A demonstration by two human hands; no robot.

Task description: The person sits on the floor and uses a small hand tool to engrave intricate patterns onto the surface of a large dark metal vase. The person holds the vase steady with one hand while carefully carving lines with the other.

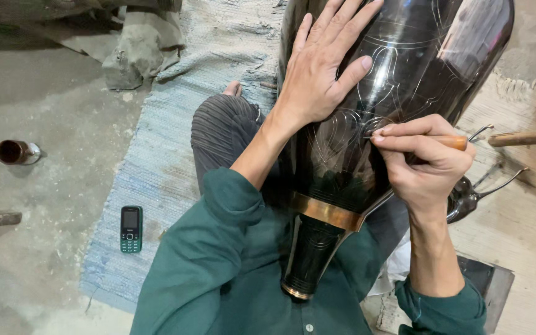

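A large glossy black vase (404,68) lies across my lap, its narrow neck with a brass band (327,212) pointing toward my chest. Thin scratched line patterns show on its dark surface. My left hand (321,71) rests flat on the vase body, fingers spread. My right hand (426,158) pinches a small engraving tool with a wooden handle (454,142), its tip touching the vase surface near the curved lines.
A green keypad phone (131,229) lies on the blue woven mat (156,155) at my left. A small metal cup (15,152) stands on the concrete floor. Wooden-handled tools (525,138) and a dark metal piece (466,198) lie at the right.
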